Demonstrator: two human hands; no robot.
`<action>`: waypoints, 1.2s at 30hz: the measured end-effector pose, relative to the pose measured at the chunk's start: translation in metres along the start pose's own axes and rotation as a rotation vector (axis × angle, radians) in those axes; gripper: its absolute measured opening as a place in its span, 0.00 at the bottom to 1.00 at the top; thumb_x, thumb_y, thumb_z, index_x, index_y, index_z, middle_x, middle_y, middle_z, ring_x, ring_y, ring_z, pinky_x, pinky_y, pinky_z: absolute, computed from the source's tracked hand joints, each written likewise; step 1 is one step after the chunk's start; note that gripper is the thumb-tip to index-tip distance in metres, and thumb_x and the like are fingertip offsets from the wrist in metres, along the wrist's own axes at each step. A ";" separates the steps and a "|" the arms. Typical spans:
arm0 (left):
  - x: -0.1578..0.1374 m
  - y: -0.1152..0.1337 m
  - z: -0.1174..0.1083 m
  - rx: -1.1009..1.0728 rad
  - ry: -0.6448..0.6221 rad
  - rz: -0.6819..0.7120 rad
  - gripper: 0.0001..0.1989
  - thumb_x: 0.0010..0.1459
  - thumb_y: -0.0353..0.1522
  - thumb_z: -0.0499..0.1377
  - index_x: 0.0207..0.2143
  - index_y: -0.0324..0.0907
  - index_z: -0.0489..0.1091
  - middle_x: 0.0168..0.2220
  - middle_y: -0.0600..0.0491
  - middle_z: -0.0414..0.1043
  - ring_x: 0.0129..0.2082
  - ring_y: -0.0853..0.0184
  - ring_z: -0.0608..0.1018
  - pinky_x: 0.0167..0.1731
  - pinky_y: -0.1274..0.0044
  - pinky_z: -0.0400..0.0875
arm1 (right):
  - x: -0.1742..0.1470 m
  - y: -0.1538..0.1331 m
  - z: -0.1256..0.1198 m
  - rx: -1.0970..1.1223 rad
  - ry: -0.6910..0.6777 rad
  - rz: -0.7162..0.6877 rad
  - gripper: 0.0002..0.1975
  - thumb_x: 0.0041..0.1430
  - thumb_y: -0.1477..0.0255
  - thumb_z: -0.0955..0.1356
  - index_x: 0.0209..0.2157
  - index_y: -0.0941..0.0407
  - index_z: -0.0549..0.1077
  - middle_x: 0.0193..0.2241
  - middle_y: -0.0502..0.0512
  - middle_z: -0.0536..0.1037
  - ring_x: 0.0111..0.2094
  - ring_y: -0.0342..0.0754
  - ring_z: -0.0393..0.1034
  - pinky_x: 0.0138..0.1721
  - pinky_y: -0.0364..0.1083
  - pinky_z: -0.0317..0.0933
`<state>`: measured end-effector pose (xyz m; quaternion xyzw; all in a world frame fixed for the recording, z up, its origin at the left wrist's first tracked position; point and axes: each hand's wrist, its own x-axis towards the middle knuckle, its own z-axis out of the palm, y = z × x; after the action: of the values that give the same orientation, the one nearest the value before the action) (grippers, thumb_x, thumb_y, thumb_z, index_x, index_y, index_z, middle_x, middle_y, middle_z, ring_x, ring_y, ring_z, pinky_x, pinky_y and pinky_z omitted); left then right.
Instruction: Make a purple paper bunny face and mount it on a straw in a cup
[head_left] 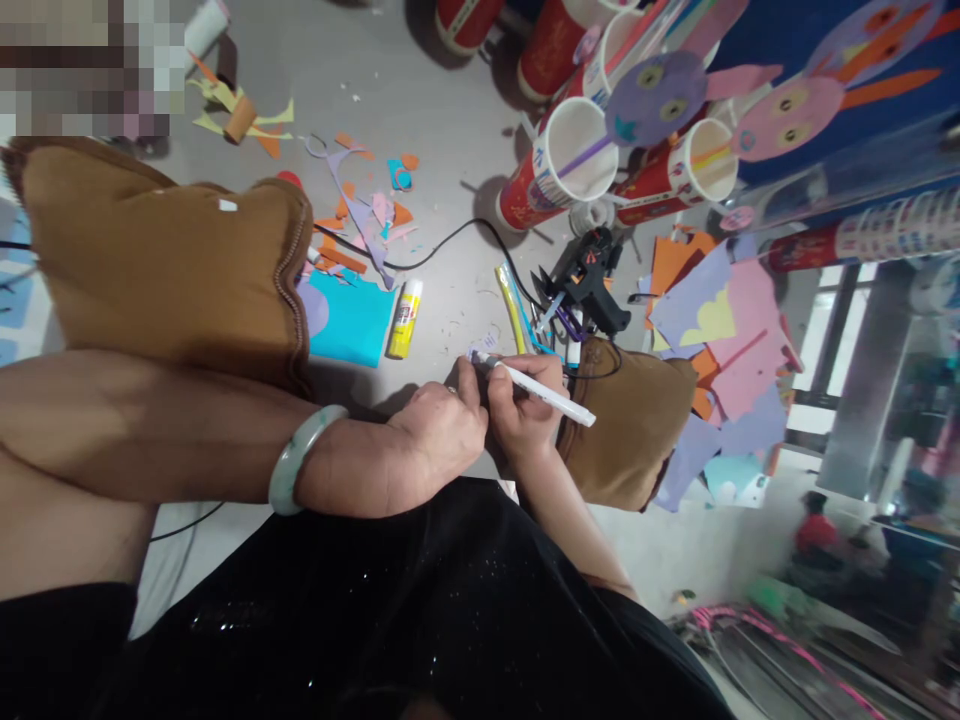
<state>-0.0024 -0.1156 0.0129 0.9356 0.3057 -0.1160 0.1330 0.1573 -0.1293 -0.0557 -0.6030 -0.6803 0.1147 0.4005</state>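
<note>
My right hand is closed around a slim white marker, its dark tip pointing down to the left. Under the tip lies a small pale purple paper piece with "Hi" written on it. My left hand, below a pale green bangle, is curled beside my right hand, with its index finger stretched to the paper's lower edge and holding it down. The fingertips partly cover the paper. Left of my hands lie a yellow glue stick and a blue paper sheet.
A black hot glue gun with a trailing cable lies at the right. Red and white paper cups with animal-face paper cutouts stand behind it. Paper scraps are scattered at the left. Brown cushions flank my arms. Coloured sheets lie far right.
</note>
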 end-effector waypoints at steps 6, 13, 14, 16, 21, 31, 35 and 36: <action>0.000 0.000 -0.001 -0.020 -0.011 0.001 0.27 0.69 0.23 0.45 0.68 0.27 0.65 0.66 0.20 0.64 0.38 0.50 0.86 0.28 0.67 0.75 | -0.004 0.006 0.003 0.090 -0.011 0.007 0.03 0.65 0.69 0.68 0.37 0.52 0.69 0.30 0.47 0.78 0.36 0.48 0.84 0.36 0.47 0.79; 0.000 -0.001 -0.001 -0.001 -0.020 0.012 0.27 0.69 0.21 0.43 0.66 0.24 0.67 0.66 0.18 0.63 0.37 0.50 0.87 0.27 0.68 0.75 | -0.004 0.006 0.003 0.119 0.054 -0.004 0.04 0.64 0.73 0.69 0.38 0.52 0.70 0.30 0.47 0.77 0.34 0.47 0.83 0.35 0.46 0.77; 0.000 -0.001 -0.001 0.001 -0.020 0.016 0.27 0.69 0.21 0.43 0.65 0.24 0.67 0.66 0.18 0.63 0.36 0.49 0.87 0.26 0.68 0.75 | -0.003 0.005 0.002 0.110 0.055 -0.011 0.04 0.63 0.74 0.70 0.38 0.52 0.70 0.30 0.47 0.77 0.34 0.47 0.83 0.34 0.46 0.77; 0.000 -0.001 -0.001 0.005 -0.019 0.017 0.27 0.69 0.20 0.43 0.64 0.24 0.69 0.65 0.18 0.63 0.37 0.49 0.87 0.25 0.69 0.74 | -0.001 0.004 0.002 0.091 0.050 -0.023 0.04 0.63 0.75 0.69 0.38 0.52 0.70 0.30 0.47 0.77 0.34 0.47 0.82 0.33 0.46 0.76; -0.001 0.000 -0.001 0.025 -0.010 0.020 0.27 0.69 0.20 0.43 0.63 0.25 0.70 0.65 0.19 0.64 0.39 0.48 0.87 0.24 0.71 0.73 | 0.001 0.003 0.002 0.082 0.050 -0.024 0.04 0.63 0.74 0.69 0.38 0.52 0.70 0.31 0.47 0.78 0.33 0.47 0.82 0.32 0.46 0.75; 0.000 -0.001 0.000 0.043 0.009 0.031 0.26 0.69 0.21 0.44 0.64 0.23 0.68 0.65 0.18 0.64 0.39 0.48 0.87 0.24 0.71 0.73 | -0.002 0.006 0.002 0.100 0.023 -0.016 0.04 0.63 0.74 0.69 0.37 0.52 0.70 0.29 0.46 0.77 0.34 0.47 0.83 0.33 0.45 0.77; -0.001 0.000 -0.001 0.009 -0.009 0.016 0.26 0.69 0.21 0.45 0.65 0.23 0.68 0.65 0.17 0.64 0.35 0.51 0.87 0.26 0.69 0.74 | -0.003 0.007 0.003 0.124 0.040 -0.017 0.03 0.64 0.73 0.69 0.38 0.52 0.70 0.30 0.46 0.76 0.34 0.47 0.84 0.34 0.45 0.78; -0.001 0.000 -0.001 0.002 -0.012 0.011 0.25 0.69 0.21 0.45 0.64 0.24 0.69 0.65 0.17 0.63 0.35 0.51 0.87 0.27 0.69 0.75 | -0.003 0.007 0.003 0.114 0.048 -0.022 0.03 0.64 0.73 0.69 0.38 0.52 0.70 0.30 0.46 0.77 0.34 0.47 0.83 0.33 0.45 0.77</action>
<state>-0.0034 -0.1155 0.0147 0.9367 0.2998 -0.1212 0.1344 0.1600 -0.1292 -0.0634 -0.5743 -0.6695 0.1341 0.4517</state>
